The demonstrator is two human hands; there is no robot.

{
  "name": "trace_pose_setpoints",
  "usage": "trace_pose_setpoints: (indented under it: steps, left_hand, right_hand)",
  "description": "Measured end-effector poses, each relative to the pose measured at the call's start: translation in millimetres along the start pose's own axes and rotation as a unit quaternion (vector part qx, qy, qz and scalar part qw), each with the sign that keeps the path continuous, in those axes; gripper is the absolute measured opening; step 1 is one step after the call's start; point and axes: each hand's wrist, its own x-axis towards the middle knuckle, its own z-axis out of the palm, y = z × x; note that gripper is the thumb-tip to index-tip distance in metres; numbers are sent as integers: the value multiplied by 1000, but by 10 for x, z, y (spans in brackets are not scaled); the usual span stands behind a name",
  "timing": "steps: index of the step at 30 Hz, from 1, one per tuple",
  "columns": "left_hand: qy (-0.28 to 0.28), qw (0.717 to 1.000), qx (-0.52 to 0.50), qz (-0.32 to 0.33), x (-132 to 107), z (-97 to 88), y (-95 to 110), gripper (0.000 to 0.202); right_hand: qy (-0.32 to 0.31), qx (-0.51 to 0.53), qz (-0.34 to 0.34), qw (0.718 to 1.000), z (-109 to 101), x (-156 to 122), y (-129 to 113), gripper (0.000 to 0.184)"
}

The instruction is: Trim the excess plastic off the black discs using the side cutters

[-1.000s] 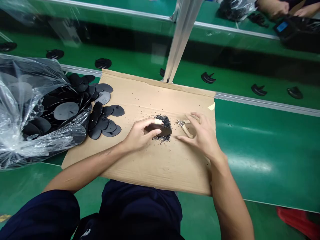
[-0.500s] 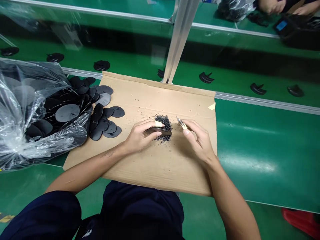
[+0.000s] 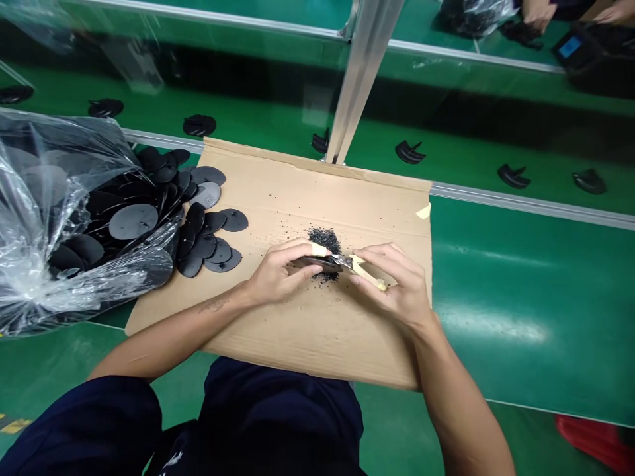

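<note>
My left hand (image 3: 280, 272) grips a black plastic disc (image 3: 317, 264) edge-on over the cardboard sheet (image 3: 317, 330); a taped fingertip rests on its top. My right hand (image 3: 397, 284) is closed round small cutting pliers (image 3: 358, 268) with pale handles, their metal tip touching the disc's right edge. A little heap of black trimmings (image 3: 324, 238) lies on the cardboard just behind the disc.
Several loose black discs (image 3: 208, 231) spill from a clear plastic bag (image 3: 64, 218) at the left. Beyond the cardboard a green conveyor belt (image 3: 496, 145) carries black parts (image 3: 411, 153), with a slanted metal post (image 3: 360, 79) behind. Another person's hands show at the top right.
My right hand picked the pliers up from the cardboard and brought them left to the disc's edge. My left hand kept holding the disc in place.
</note>
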Motion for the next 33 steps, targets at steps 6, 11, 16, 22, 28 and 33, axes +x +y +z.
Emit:
trace_pose_setpoints:
  steps: [6,11,16,22,28,33]
  left_hand:
    - [-4,999,-31,-9,-12,12,-29,22]
    - [-33,997,-65,-35,9,7,9,20]
    - [-45,996,-53,-58,-1,4,52,21]
    - [-62,997,-1,-35,-5,-15,66,30]
    - [-64,993,104,8,15,-38,41,23]
    - [15,994,37,-105,20,-50,-20,20]
  right_hand:
    - [-11,-20,-11,1000,-36,-9,29,32]
    - [-22,-47,-18,998,-86,-20,-2,28]
    - [-13,4,23,1000,-55,-7,-79,21]
    - [1,1,57,998,9,1,-25,22]
    - [-31,-4,65,997,28,-10,0,24]
    - [-13,42,119,992,-29,35,-42,19]
